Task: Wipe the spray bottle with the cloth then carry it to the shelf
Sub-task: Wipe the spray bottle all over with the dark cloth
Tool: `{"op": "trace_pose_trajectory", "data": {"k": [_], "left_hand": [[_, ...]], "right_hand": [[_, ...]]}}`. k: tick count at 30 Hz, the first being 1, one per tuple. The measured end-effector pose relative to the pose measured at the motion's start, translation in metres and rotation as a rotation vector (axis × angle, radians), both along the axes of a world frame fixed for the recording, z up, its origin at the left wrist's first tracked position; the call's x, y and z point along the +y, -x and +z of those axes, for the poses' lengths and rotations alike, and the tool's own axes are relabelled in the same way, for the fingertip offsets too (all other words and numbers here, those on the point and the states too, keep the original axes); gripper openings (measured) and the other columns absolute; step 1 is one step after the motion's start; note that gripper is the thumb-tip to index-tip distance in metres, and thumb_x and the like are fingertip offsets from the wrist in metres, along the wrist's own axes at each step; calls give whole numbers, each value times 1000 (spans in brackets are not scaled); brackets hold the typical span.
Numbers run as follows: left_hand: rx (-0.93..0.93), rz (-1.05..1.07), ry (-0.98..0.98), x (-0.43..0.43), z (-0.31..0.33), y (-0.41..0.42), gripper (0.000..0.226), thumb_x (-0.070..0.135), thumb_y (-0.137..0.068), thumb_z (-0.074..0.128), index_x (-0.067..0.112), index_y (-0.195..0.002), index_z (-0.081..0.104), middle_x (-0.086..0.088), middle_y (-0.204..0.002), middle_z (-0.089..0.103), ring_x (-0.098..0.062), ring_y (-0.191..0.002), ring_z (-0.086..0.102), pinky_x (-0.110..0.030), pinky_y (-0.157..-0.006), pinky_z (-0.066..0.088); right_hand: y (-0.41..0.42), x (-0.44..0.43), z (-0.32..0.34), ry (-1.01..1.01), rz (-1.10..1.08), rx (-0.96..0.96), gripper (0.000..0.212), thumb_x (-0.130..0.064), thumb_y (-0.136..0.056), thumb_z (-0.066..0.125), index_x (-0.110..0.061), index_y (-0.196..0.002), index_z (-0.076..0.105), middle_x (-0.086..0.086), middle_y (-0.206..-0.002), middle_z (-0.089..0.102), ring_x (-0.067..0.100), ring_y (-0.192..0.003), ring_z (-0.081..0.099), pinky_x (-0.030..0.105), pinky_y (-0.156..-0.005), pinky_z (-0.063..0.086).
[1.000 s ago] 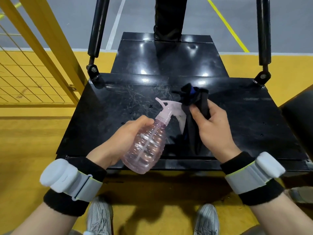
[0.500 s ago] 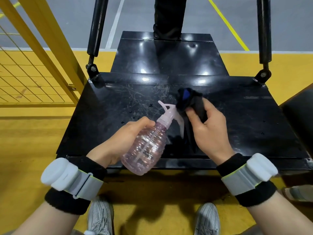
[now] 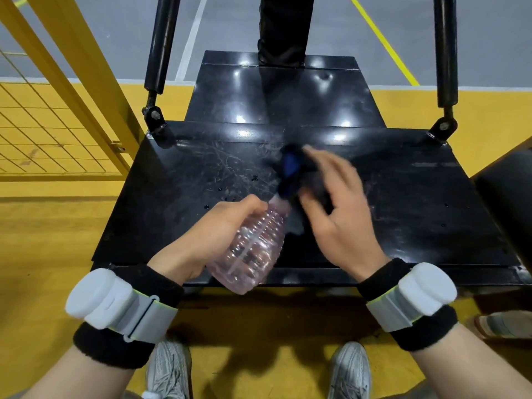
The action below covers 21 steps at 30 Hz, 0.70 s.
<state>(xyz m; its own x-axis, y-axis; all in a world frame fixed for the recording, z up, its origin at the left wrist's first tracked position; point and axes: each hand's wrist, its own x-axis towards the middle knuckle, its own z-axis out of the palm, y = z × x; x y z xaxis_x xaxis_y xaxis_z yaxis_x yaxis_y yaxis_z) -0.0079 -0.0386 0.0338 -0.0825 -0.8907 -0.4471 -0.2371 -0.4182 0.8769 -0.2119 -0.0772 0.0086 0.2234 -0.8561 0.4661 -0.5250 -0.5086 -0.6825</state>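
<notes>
Wipe under way; carry not yet begun. Left hand (image 3: 213, 234) grips the spray bottle (image 3: 253, 254) round its ribbed body, fingers curled. The bottle is off the surface, tilted over the near edge of the black platform (image 3: 172, 182), neck toward 1 o'clock. Right hand (image 3: 339, 220), motion-blurred, holds the dark cloth (image 3: 290, 171) bunched over the spray head between thumb and fingers; exact curl unreadable. Judgement: head is being wiped, and I cannot tell whether the body is done. No shelf identifiable in view. Yellow mesh fence (image 3: 43, 125) at 9 o'clock, black posts (image 3: 164, 38) at 11 and 1; these hem the platform and probably force a turn away to carry.
</notes>
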Motion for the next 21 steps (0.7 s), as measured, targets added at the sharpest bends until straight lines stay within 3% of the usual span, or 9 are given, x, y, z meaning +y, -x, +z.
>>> {"op": "trace_pose_trajectory", "data": {"k": [3,7,11,12,14,16,18,19,21], "left_hand": [[-51,-51,6,5,0,0,51,58,-83,55,10,-89,72,-9,-80,76,-22,-75,69,-56,-97,50],[-109,-87,65,9,-2,0,54,51,-94,53,-2,-89,63,-10,-75,62,-22,-71,57,-56,-92,47],[-110,-95,90,9,-3,6,57,50,-95,54,-6,-85,61,-8,-69,61,-20,-65,56,-42,-83,45],[-119,-91,83,9,-4,6,54,47,-97,54,-5,-86,64,-5,-68,63,-18,-63,58,-41,-83,46],[-131,-86,66,8,-5,8,47,45,-98,55,4,-82,72,7,-66,69,-9,-59,62,-38,-82,47],[-120,-83,33,8,-5,8,46,47,-96,56,6,-82,73,5,-67,71,-10,-60,65,-35,-79,48],[-88,-77,-3,7,-4,7,49,50,-94,58,3,-87,71,-8,-73,72,-22,-65,65,-38,-79,49],[-71,-64,-14,6,-4,5,48,51,-92,59,6,-86,73,-12,-76,74,-24,-67,66,-40,-81,50],[-32,-29,-34,5,-4,2,41,52,-91,60,18,-80,79,-10,-79,77,-24,-69,69,-42,-81,50]], "right_hand": [[1,2,-5,-162,131,165,52,-31,-102,53,-23,-153,43,-4,-143,54,11,-134,45,22,-112,33],[3,-2,-3,-240,144,81,33,-31,-103,55,-30,-136,59,-11,-117,66,9,-109,60,25,-93,46],[6,-9,1,-432,129,-44,15,-32,-106,55,-37,-114,66,-22,-94,70,-1,-88,64,18,-76,46],[5,-10,1,-473,109,-93,14,-33,-106,55,-36,-106,68,-18,-90,71,1,-83,64,23,-74,48],[6,-9,3,-553,67,-203,18,-31,-106,56,-28,-97,71,-6,-86,73,16,-82,67,44,-79,53],[5,-8,4,-605,56,-287,22,-29,-105,57,-29,-91,73,-4,-81,71,20,-80,66,54,-84,55],[5,-7,2,-563,89,-264,19,-29,-104,58,-35,-95,73,-14,-83,71,10,-82,65,49,-79,53],[5,-7,3,-507,129,-213,17,-28,-103,59,-39,-104,71,-20,-91,72,4,-87,66,37,-79,52],[8,-5,1,-394,198,-74,34,-27,-99,60,-39,-131,63,-20,-116,71,3,-109,64,26,-94,48]]}}
